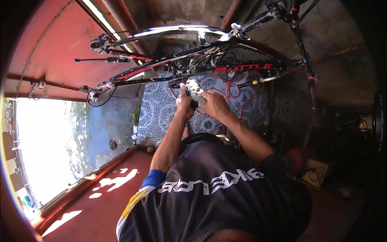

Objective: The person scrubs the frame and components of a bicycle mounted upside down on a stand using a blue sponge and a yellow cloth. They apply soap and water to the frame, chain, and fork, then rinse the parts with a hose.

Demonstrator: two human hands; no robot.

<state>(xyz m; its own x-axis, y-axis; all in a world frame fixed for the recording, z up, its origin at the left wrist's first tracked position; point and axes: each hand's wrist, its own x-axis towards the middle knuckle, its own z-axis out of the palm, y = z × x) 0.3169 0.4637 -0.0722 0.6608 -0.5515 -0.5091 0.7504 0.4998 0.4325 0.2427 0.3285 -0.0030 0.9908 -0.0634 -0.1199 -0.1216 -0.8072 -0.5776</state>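
My left hand [184,104] and my right hand [213,104] meet in front of my body, below the bicycle frame. Both are closed around a small pale, grey-green piece [195,95], blotched with bright sunlight; its kind I cannot make out. My left thumb points up along its side, and the right fingers curl onto it from the other side. Just beyond the hands is the black bicycle frame [242,67] with red and white markings, held level above the floor with no wheels on it. Whether the piece touches the frame is hidden by glare.
A thin red hose [230,92] loops over the mosaic-patterned floor [155,105]. Red metal panels [52,48] stand at the left, beside a sunlit opening. My feet are below my hands. At the lower right, a box [316,173] sits in shadow.
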